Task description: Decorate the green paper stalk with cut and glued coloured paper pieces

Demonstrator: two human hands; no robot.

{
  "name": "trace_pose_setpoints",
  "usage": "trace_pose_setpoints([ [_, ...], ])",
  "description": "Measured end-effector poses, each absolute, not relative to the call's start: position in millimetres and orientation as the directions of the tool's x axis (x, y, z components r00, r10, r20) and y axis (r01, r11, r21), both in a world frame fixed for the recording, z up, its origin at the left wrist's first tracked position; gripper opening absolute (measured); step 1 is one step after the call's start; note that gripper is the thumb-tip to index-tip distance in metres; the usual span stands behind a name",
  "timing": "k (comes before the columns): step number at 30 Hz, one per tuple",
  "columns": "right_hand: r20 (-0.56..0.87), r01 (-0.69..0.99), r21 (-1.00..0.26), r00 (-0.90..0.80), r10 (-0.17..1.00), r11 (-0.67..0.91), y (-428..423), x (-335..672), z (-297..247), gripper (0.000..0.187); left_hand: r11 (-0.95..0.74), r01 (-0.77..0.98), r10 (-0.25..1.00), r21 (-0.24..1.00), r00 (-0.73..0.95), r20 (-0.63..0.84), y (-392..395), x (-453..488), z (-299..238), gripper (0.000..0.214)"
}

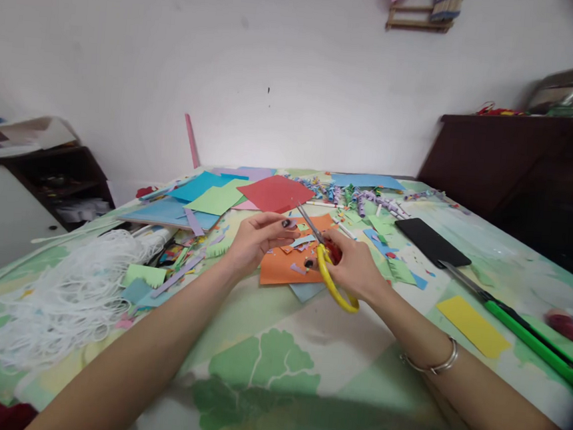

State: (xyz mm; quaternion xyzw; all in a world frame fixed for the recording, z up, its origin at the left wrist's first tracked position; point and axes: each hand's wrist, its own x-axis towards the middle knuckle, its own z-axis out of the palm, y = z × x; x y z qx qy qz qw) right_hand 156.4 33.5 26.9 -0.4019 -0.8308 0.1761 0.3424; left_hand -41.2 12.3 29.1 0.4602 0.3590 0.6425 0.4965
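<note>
My right hand (350, 264) is closed around scissors (329, 272) with yellow handle loops, their metal blades pointing up and left toward a red paper sheet (276, 193). Close to the blades, my left hand (259, 239) has its fingers drawn together in a pinch; whatever lies between the fingertips is too small to make out. Behind that hand lies the red sheet. Beneath both hands is orange paper (276, 268) strewn with small scraps, a pale blue piece (307, 290) poking out under its front edge.
White cord (69, 296) is heaped at the left, near stacked blue and green sheets (220, 197). Curled paper streamers (363, 198) lie at the back. To the right are a black phone (432, 241), a green-handled tool (531, 333) and a yellow paper piece (472, 325).
</note>
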Motion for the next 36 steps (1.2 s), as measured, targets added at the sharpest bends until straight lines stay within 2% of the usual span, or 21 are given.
trace_pose_setpoints([
  [3, 0.449, 0.543, -0.551, -0.447, 0.774, 0.634, 33, 156, 26, 0.034, -0.289, -0.318, 0.957, 0.903, -0.121, 0.264, 11, -37, 29, 0.024],
  [7, 0.498, 0.547, -0.481, -0.472, 0.727, 0.685, 31, 156, 24, 0.034, -0.29, -0.289, 0.955, 0.912, -0.154, 0.255, 10, -33, 28, 0.035],
  [11, 0.538, 0.596, -0.384, -0.476, 0.696, 0.705, 27, 154, 24, 0.04, -0.283, -0.306, 0.956, 0.909, -0.172, 0.24, 10, -31, 26, 0.027],
  [15, 0.552, 0.623, -0.339, -0.475, 0.686, 0.704, 25, 153, 23, 0.04, -0.282, -0.338, 0.953, 0.898, -0.206, 0.222, 8, -29, 26, 0.027],
  [30, 0.599, 0.603, -0.297, -0.486, 0.636, 0.741, 25, 153, 21, 0.03, -0.294, -0.373, 0.95, 0.88, -0.214, 0.227, 8, -26, 25, 0.023],
  [36, 0.605, 0.579, -0.334, -0.473, 0.64, 0.744, 25, 153, 24, 0.031, -0.328, -0.305, 0.94, 0.894, -0.204, 0.275, 10, -33, 28, 0.023],
])
